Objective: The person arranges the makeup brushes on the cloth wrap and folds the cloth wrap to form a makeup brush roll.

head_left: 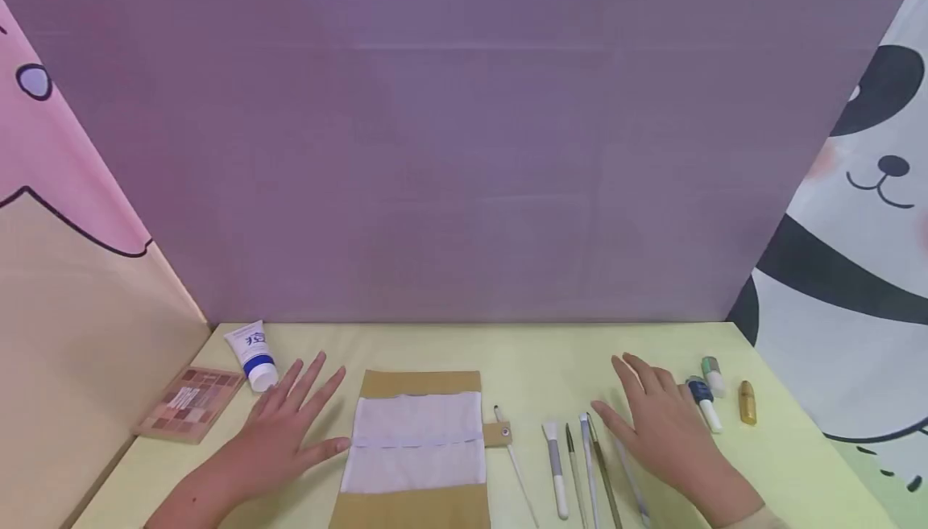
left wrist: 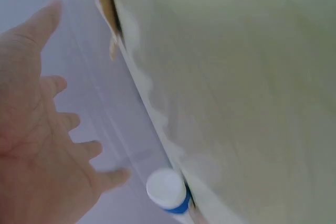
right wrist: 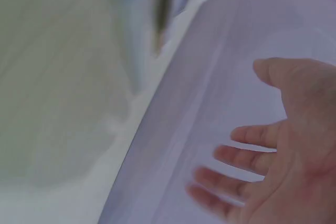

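Observation:
My left hand (head_left: 279, 440) hovers left of an unrolled tan brush case (head_left: 420, 384) with its fingers spread and nothing held. Its thumb tip overlaps the case's white inner pocket (head_left: 416, 464) in the head view. On the other side, my right hand (head_left: 663, 428) is also held out with straight, empty fingers, over the right end of a row of brushes. That row includes a white-tipped makeup brush (head_left: 555, 471), a dark-tipped thin brush (head_left: 574, 464) and several other slim ones. One thin brush (head_left: 516, 464) lies beside the case, passing by its snap strap (head_left: 497, 434).
At the left are an eyeshadow palette (head_left: 192, 404) and a white tube with a blue band (head_left: 254, 356). Near the right hand lie a dark blue and white bottle (head_left: 703, 402), a green and white one (head_left: 714, 376) and a small gold tube (head_left: 747, 402). A purple wall (head_left: 464, 191) borders the table's back.

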`<state>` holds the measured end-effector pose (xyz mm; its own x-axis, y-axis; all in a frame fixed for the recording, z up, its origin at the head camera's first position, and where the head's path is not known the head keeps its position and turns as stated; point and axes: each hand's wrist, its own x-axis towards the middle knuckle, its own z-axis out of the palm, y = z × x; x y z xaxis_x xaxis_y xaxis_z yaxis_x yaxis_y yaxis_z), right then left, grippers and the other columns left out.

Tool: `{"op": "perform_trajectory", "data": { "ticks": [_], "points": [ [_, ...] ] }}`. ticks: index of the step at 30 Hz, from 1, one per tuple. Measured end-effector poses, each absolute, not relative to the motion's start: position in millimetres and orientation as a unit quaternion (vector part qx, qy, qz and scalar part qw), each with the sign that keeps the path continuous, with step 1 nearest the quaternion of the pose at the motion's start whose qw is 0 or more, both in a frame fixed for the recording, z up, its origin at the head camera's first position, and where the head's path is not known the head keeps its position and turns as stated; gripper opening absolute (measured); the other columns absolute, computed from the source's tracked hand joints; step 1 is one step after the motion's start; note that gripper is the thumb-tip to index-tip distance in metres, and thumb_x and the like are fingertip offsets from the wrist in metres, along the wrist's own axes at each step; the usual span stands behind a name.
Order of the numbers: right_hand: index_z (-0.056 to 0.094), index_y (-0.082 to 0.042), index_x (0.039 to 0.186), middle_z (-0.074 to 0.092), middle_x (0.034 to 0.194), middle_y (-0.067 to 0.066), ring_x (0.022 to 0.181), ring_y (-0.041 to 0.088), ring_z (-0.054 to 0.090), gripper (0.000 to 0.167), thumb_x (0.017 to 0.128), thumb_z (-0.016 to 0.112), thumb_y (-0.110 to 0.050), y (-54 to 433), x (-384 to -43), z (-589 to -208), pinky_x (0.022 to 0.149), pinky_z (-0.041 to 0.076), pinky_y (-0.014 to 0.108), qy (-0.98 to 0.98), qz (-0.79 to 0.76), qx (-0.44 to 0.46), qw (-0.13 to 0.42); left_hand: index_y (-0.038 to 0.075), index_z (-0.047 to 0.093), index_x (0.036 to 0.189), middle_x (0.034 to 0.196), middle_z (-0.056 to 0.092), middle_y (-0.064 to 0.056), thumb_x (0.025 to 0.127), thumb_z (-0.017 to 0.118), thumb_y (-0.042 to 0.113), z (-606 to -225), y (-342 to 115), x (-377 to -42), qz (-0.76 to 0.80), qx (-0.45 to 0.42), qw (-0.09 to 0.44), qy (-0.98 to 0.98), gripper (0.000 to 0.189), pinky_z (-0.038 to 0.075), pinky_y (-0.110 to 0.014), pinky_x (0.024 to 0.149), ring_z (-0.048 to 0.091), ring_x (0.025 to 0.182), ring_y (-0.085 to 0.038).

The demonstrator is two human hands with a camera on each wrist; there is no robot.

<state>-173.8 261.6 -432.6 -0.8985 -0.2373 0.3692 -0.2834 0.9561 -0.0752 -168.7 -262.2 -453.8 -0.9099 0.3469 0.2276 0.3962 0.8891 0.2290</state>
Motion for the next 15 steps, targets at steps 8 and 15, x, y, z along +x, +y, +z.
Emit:
{"op": "perform_trajectory", "data": {
  "ticks": [8, 15],
  "points": [
    [0.049, -0.001, 0.156, 0.068, 0.137, 0.014, 0.09, 0.013, 0.071, 0.074, 0.102, 0.072, -0.044, 225, -182, -408, 0.072, 0.057, 0.027, -0.934, 0.33, 0.125, -0.049, 0.02, 0.025, 0.172, 0.179, 0.017, -0.021, 0.094, 0.072, 0.062, -442, -256, -177, -0.228, -0.227, 0.003, -0.947, 0.1, 0.051, -0.064, 0.111, 0.04, 0.155, -0.052],
    [0.044, 0.007, 0.156, 0.07, 0.126, 0.016, 0.078, 0.023, 0.076, 0.074, 0.099, 0.077, -0.027, 198, -189, -413, 0.067, 0.064, 0.034, -0.863, 0.46, 0.137, -0.159, 0.011, 0.03, 0.169, 0.176, 0.023, -0.027, 0.09, 0.081, 0.052, -434, -250, -184, -0.253, -0.231, -0.061, -0.937, 0.104, 0.043, -0.069, 0.117, 0.039, 0.154, -0.055]
  ]
}}
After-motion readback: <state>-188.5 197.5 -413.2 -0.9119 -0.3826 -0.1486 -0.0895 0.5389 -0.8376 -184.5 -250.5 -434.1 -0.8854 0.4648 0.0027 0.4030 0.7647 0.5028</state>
